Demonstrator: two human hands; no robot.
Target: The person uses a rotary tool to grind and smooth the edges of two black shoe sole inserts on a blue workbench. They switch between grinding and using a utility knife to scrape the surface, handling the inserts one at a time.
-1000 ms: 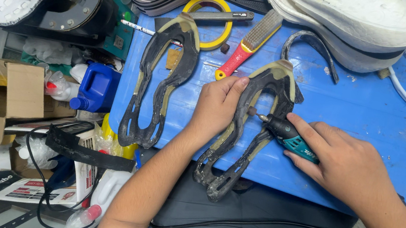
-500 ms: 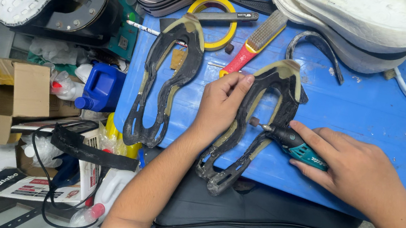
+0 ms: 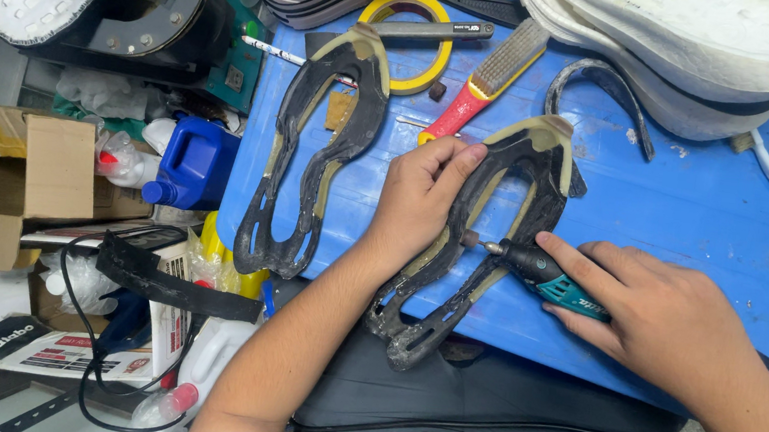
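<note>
A black shoe outsole frame point(image 3: 542, 171) with yellowish glue edges lies on the blue table point(image 3: 717, 222), its heel end hanging over the near edge. My left hand point(image 3: 420, 196) presses flat on its left rail. My right hand point(image 3: 655, 316) grips a small teal rotary tool point(image 3: 545, 273), whose tip touches the inner edge of the sole near the middle. A second, similar outsole frame point(image 3: 311, 146) lies to the left, untouched.
A red-handled wire brush point(image 3: 484, 88), a yellow tape roll point(image 3: 410, 33), a curved black strip point(image 3: 599, 81) and white soles point(image 3: 708, 40) sit at the back. Left of the table are a blue jug point(image 3: 190, 162), cardboard boxes point(image 3: 42, 170) and cables.
My left hand slid up along the sole's left rail. The rotary tool's tip moved a little lower and toward the sole's middle. The view shifted slightly.
</note>
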